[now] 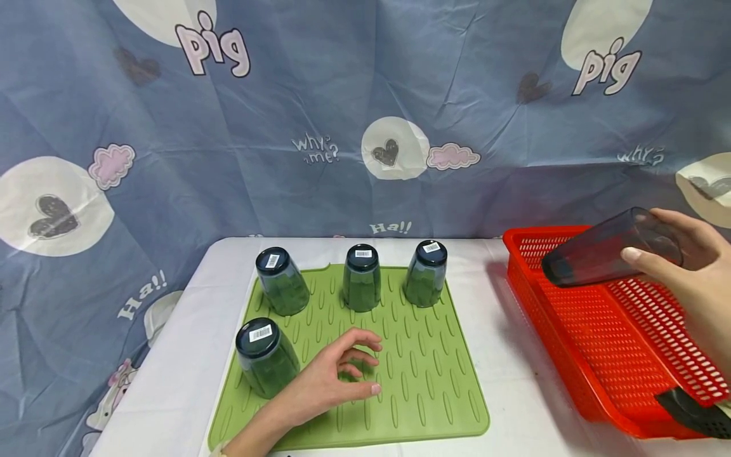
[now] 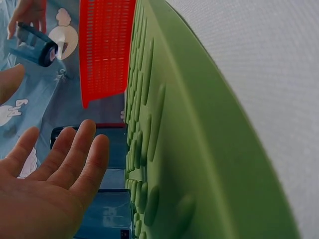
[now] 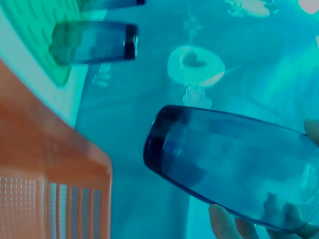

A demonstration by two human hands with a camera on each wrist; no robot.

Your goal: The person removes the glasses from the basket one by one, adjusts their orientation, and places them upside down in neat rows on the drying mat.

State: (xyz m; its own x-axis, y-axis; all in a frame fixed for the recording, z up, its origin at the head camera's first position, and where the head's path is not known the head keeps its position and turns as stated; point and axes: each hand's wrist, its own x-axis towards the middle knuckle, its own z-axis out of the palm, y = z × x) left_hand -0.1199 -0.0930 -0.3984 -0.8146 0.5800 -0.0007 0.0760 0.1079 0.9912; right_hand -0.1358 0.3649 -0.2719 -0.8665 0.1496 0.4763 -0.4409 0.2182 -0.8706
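Observation:
My right hand (image 1: 698, 270) grips a tinted blue drinking glass (image 1: 599, 252) near its open rim. This glass is tilted over the red basket (image 1: 542, 317), its dark thick base toward the left. In the right wrist view, fingertips (image 3: 223, 221) press along the glass's lower side. My left hand (image 1: 334, 377) hovers over the green drying mat (image 1: 422, 406), fingers spread loosely with nothing between them. Several like glasses stand upside down on the mat, one at the front left (image 1: 267, 358) beside my left wrist, others along the back, including one at the back right (image 1: 426, 273).
A white-covered table (image 1: 497, 374) carries the mat and, to its right, the perforated basket. A black object (image 1: 693, 412) shows at the basket's near right corner. Behind the table hangs a blue printed cloth (image 1: 320, 95).

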